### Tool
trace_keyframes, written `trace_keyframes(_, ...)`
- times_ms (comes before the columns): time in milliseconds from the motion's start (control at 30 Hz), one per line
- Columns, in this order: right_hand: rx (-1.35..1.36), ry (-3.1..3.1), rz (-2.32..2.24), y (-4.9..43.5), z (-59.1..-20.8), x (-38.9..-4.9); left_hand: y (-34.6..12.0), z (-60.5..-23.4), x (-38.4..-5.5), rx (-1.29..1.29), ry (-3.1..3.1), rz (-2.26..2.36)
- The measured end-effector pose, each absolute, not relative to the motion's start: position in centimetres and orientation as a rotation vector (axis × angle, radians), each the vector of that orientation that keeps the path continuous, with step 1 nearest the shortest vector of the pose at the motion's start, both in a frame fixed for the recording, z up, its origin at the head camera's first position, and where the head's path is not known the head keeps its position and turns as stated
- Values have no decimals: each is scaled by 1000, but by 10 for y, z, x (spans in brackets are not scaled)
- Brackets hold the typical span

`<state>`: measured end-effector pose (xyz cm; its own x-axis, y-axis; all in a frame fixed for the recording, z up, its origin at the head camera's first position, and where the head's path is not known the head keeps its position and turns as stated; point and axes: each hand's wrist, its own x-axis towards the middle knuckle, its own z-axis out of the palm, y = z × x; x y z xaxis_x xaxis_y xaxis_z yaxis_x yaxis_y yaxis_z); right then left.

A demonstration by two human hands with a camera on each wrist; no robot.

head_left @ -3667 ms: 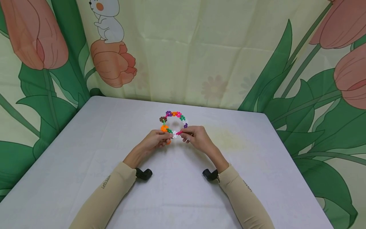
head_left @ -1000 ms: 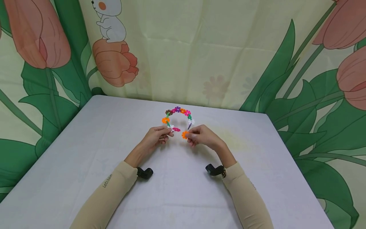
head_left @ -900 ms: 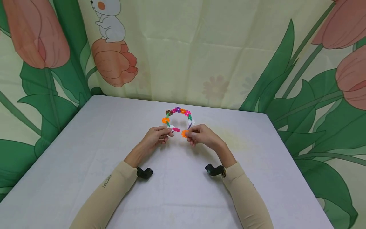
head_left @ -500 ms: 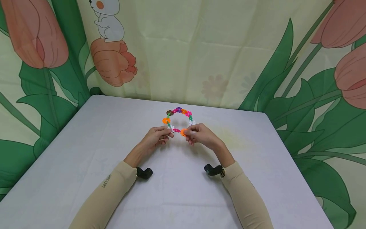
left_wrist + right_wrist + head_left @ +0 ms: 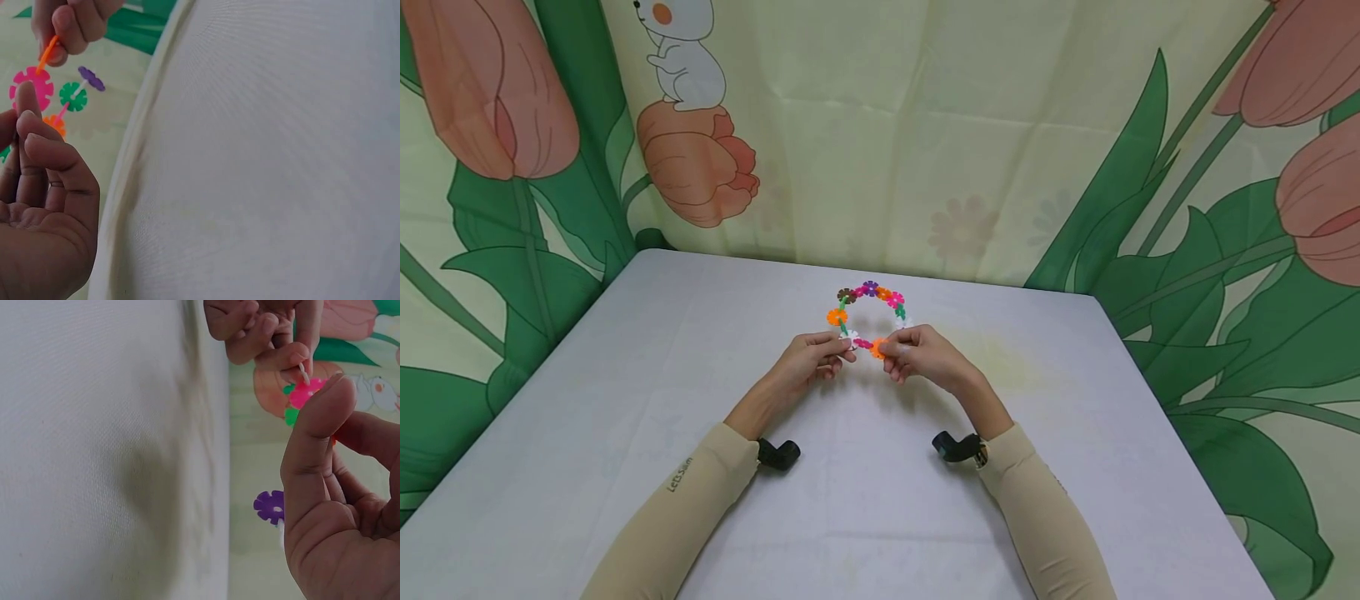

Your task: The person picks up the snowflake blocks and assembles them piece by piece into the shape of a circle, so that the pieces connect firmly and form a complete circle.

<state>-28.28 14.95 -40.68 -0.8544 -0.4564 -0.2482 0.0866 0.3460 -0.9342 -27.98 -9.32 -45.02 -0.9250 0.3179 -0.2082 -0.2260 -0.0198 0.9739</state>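
A ring of linked, notched plastic snowflake discs in several colours is held up above the table, a purple disc (image 5: 870, 288) at its far side. My left hand (image 5: 807, 357) pinches a white disc (image 5: 852, 338) at the ring's near left. Beside that, a pink disc (image 5: 864, 343) spans the space between the hands. Thumb and fingers of my right hand (image 5: 928, 358) pinch an orange disc (image 5: 876, 348), its edge meeting the pink one. In the left wrist view this orange disc (image 5: 47, 55) stands edge-on against the pink disc's rim. My right fingers partly hide the ring's near right side.
A white-covered table (image 5: 865, 500) lies under both arms. Behind it hangs a cloth (image 5: 865, 125) printed with tulips and a white animal. A black wrist camera (image 5: 778, 455) sits on the left wrist and another wrist camera (image 5: 957, 447) on the right.
My right hand has moved left with the orange disc, closing the gap to the pink disc. Earlier it held the pink disc at the white one. My left hand stays nearly still over the last second.
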Motion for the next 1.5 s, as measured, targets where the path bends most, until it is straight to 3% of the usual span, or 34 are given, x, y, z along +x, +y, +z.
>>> trace_keyframes(1500,-296,2117,-1626,142,-412,-280,-94,-449,-277,81,1855,1958)
